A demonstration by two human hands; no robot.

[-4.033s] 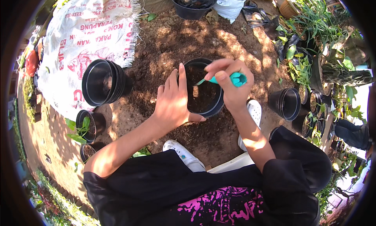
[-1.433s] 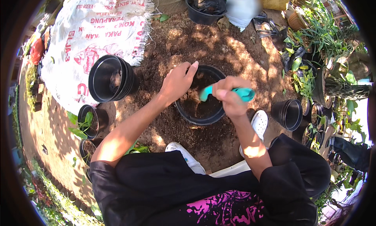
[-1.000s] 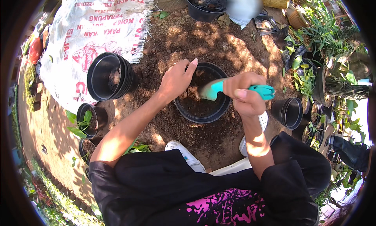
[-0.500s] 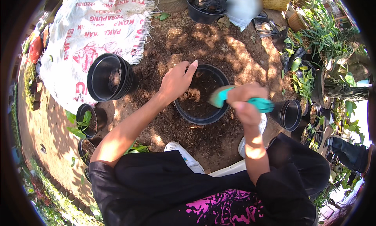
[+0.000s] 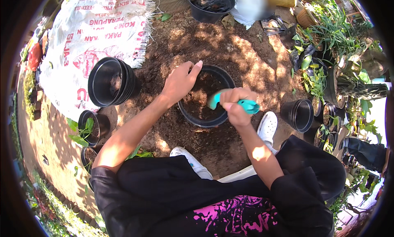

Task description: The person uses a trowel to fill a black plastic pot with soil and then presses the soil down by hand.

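Gripping a green trowel (image 5: 249, 107) in the right hand (image 5: 237, 104), with bent fingers closed round the handle. Using the round black pot (image 5: 207, 123) as the middle of a clock, and finding the right hand over the rim at 3 o'clock. Showing the trowel's blade (image 5: 214, 100) within the rim, near the middle of the pot. Too blurry to tell about any touch between blade and the brown soil (image 5: 199, 100) inside. Resting the left hand (image 5: 181, 82) on the rim at 10 o'clock, with one fingertip up between 11 and 12. Cannot tell about a tight or loose hold there, with most fingers hidden.

Standing on dirt (image 5: 174, 40), just past two white shoes (image 5: 267, 127) at 4 and near 6 o'clock. Wearing a black shirt (image 5: 164, 204) with a pink picture on it.

Having a stack of black pots (image 5: 104, 83) at 9 o'clock, a white sack (image 5: 106, 34) with red print at 10, and a black tub (image 5: 209, 15) at 12. Seeing green plants (image 5: 336, 32) at 2, more black pots (image 5: 303, 115) between 3 and 4, and a leafy potted plant (image 5: 86, 130) between 8 and 9.
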